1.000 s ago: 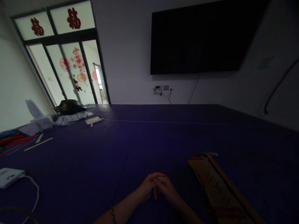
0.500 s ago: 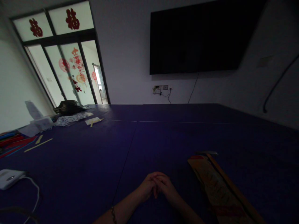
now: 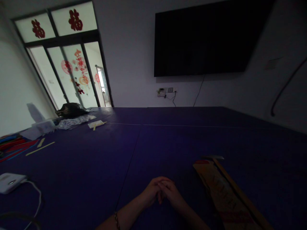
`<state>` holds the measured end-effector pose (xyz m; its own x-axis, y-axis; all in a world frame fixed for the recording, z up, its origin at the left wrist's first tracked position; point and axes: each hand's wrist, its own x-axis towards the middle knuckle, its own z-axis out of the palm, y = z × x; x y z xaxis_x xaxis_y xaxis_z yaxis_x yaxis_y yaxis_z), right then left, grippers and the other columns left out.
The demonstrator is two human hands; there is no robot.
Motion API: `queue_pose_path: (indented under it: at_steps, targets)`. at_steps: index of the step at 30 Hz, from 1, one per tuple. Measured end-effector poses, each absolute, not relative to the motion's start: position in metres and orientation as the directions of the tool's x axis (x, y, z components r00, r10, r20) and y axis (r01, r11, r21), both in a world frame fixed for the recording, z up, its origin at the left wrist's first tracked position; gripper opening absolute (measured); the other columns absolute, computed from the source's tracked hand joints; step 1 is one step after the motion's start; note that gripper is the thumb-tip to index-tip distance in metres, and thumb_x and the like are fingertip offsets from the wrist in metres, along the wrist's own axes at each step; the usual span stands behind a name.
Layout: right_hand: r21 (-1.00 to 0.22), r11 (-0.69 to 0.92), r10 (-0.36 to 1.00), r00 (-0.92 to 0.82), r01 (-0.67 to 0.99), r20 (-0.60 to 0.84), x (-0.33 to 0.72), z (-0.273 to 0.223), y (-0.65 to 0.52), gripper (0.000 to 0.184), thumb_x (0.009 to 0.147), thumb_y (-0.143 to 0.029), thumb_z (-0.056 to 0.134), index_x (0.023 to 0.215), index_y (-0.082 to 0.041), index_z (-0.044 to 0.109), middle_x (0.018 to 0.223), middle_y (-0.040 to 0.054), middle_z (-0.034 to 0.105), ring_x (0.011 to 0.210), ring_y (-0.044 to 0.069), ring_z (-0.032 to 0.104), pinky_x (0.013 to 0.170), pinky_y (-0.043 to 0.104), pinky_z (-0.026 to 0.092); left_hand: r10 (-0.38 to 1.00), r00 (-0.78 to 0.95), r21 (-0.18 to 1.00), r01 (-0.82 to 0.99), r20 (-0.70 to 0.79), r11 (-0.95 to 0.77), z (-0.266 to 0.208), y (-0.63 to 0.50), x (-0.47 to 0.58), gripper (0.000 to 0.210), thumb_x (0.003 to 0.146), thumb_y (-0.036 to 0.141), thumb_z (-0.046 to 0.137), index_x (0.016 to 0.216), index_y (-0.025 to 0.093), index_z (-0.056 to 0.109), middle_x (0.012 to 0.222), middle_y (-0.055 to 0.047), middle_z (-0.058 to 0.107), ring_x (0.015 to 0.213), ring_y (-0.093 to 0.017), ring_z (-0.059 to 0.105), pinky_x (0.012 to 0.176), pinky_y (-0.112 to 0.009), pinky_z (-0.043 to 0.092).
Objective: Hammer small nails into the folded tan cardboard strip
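Note:
My left hand (image 3: 151, 191) and my right hand (image 3: 169, 191) are clasped together low in the middle of the view, fingers folded over one another. No object shows between them. A bracelet circles my left wrist. Both rest over the dark purple-blue tabletop (image 3: 96, 179). Right of my hands lies a crumpled, printed yellowish-brown bag (image 3: 218, 185), apart from them. Along its right edge runs a long wooden handle (image 3: 240, 193) with a thin metal head at its far end; the dim light hides the tool's exact kind.
At left are a white device (image 3: 11, 182) with a cable, colored strips (image 3: 16, 148), a clear plastic box (image 3: 45, 126), plastic packaging (image 3: 75, 121), a black bag (image 3: 72, 110) and a small white packet (image 3: 96, 124). A large screen (image 3: 206, 41) hangs on the wall.
My hands stay clasped in the same spot. Only a very slight shift of the camera view shows.

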<state>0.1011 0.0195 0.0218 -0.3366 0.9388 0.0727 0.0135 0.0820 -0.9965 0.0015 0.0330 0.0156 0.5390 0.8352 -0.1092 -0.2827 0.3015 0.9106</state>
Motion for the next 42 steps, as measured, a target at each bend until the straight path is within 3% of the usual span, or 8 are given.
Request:
queue_pose_path:
  at_steps: [15, 36, 42]
  targets:
    - [-0.998, 0.068, 0.941, -0.334, 0.014, 0.060, 0.1016, 0.0216, 0.0200, 0.052, 0.070, -0.065, 0.041, 0.048, -0.019, 0.051, 0.037, -0.0022, 0.050, 0.034, 0.011, 0.049, 0.037, 0.023, 0.040, 0.840, 0.529, 0.906, -0.288, -0.119, 0.310, 0.0200, 0.0313, 0.0018, 0.031, 0.060, 0.020, 0.055, 0.088, 0.011, 0.063, 0.082, -0.010, 0.065, 0.048, -0.008, 0.053, 0.038, -0.015, 0.032]
    - [-0.997, 0.075, 0.940, -0.333, -0.020, 0.078, 0.1002, 0.0183, 0.0205, 0.053, 0.070, -0.064, 0.043, 0.046, -0.018, 0.052, 0.037, -0.0014, 0.051, 0.032, 0.011, 0.048, 0.035, 0.022, 0.038, 0.840, 0.532, 0.906, -0.297, -0.106, 0.302, 0.0195, 0.0301, 0.0016, 0.031, 0.060, 0.018, 0.052, 0.088, 0.012, 0.063, 0.088, -0.009, 0.066, 0.038, -0.004, 0.046, 0.034, -0.015, 0.029]
    - [-0.997, 0.078, 0.938, -0.338, -0.023, 0.081, 0.1013, 0.0201, 0.0201, 0.050, 0.071, -0.064, 0.043, 0.050, -0.019, 0.053, 0.038, -0.0022, 0.052, 0.033, 0.011, 0.049, 0.035, 0.022, 0.039, 0.841, 0.529, 0.904, -0.298, -0.111, 0.307, 0.0191, 0.0309, 0.0024, 0.029, 0.061, 0.020, 0.054, 0.088, 0.011, 0.063, 0.080, -0.008, 0.066, 0.040, -0.005, 0.047, 0.034, -0.015, 0.029]
